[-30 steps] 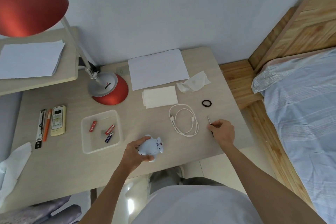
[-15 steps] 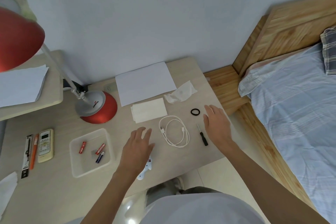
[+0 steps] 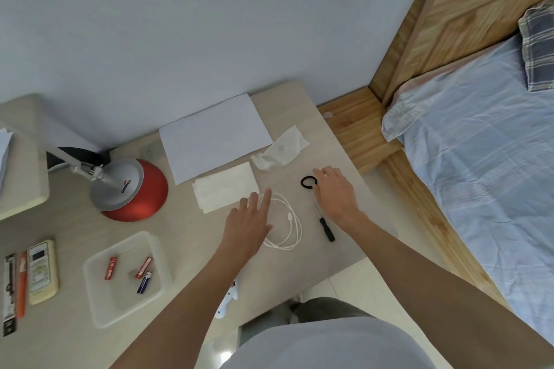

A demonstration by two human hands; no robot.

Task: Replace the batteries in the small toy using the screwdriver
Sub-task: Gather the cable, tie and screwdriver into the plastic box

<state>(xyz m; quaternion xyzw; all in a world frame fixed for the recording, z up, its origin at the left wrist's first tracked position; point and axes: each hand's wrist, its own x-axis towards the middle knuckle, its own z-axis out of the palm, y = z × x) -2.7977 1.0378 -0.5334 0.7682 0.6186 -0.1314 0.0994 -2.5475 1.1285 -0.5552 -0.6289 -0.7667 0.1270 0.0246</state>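
Note:
The small pale-blue toy (image 3: 228,300) lies at the desk's near edge, mostly hidden under my left forearm. A black-handled screwdriver (image 3: 325,225) rests on the desk just left of my right wrist. My left hand (image 3: 249,219) is open, fingers spread, over the left side of a coiled white cable (image 3: 287,223). My right hand (image 3: 335,190) is open, palm down, beside a black ring (image 3: 308,182), holding nothing. A clear plastic tray (image 3: 99,305) at the left holds three small batteries (image 3: 144,269), two red and one blue.
A red desk lamp base (image 3: 132,190) stands behind the tray. White paper (image 3: 214,136), a folded tissue (image 3: 224,187) and a crumpled wrapper (image 3: 281,148) lie at the back. A remote (image 3: 42,271) and pens (image 3: 21,286) sit far left. A bed (image 3: 485,159) is on the right.
Both hands let go: the toy and the screwdriver were put down on the desk. Both hands then moved farther back over the desk, open, and the view tilted up.

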